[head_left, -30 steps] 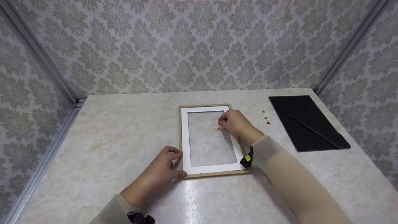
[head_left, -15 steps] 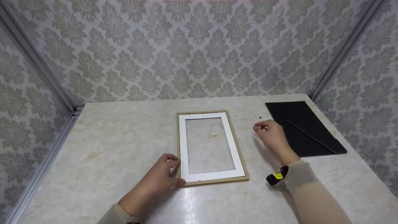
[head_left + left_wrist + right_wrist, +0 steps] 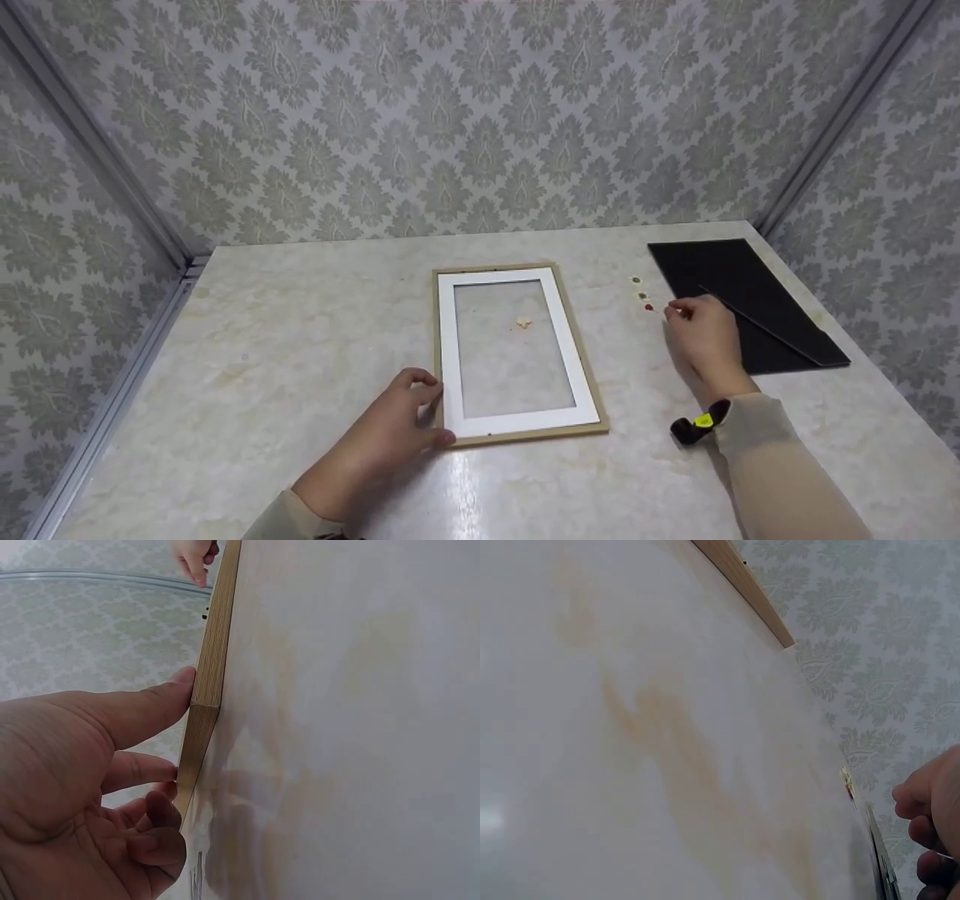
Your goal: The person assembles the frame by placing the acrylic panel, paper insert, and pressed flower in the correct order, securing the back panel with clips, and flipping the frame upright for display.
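A picture frame (image 3: 596, 390) with a white mat lies flat, a small peach-coloured piece (image 3: 523, 322) on its transparent middle. My left hand (image 3: 394, 420) holds its near left corner between thumb and fingers; in the left wrist view that hand (image 3: 82, 772) has its thumb on the wooden rim (image 3: 214, 652). To the right of the frame lie two small greenish pieces (image 3: 636, 280) and a red one (image 3: 649, 307) with a thin stem. My right hand (image 3: 709, 341), fingers curled, is at the stem's end; no grip on it shows. The right wrist view shows this hand (image 3: 937, 817) at the edge.
A black board (image 3: 735, 262) lies at the right, with a thin straight edge running diagonally across it, partly behind my right hand. Patterned wall panels (image 3: 480, 120) stand behind and on both sides of the pale marbled table (image 3: 300, 330).
My right hand has gone from above the frame's middle out to the right, past the small pieces to the black board's edge. The peach piece stayed in the frame. My left hand has kept its place.
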{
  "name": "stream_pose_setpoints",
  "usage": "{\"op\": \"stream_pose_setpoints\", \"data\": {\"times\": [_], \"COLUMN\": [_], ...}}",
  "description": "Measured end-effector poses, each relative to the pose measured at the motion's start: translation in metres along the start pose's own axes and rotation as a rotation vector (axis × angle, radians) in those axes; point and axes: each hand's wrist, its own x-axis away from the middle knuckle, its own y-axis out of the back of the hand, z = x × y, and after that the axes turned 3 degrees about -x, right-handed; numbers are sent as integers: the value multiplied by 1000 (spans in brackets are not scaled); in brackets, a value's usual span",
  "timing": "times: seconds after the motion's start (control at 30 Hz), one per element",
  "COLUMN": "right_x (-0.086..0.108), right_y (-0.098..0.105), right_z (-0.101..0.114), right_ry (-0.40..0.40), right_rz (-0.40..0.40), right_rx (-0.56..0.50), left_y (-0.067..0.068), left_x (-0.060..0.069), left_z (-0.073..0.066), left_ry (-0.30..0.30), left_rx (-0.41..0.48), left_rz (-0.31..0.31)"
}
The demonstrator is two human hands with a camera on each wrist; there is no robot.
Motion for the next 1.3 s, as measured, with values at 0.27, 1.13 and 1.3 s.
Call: {"op": "stream_pose_setpoints", "data": {"times": [0.27,1.13,1.3], "right_x": [10,-24,-24], "right_y": [2,-10,-10], "right_z": [-10,8,-2], "right_ry": [-43,4,-50], "right_rz": [46,127,125], "right_rx": [39,92,75], "left_y": [-5,8,5], "left_x": [9,5,3], "left_z": [5,6,6], "left_ry": [-52,-62,-60], "left_rx": [-90,-157,-159], "left_rz": [27,56,88]}}
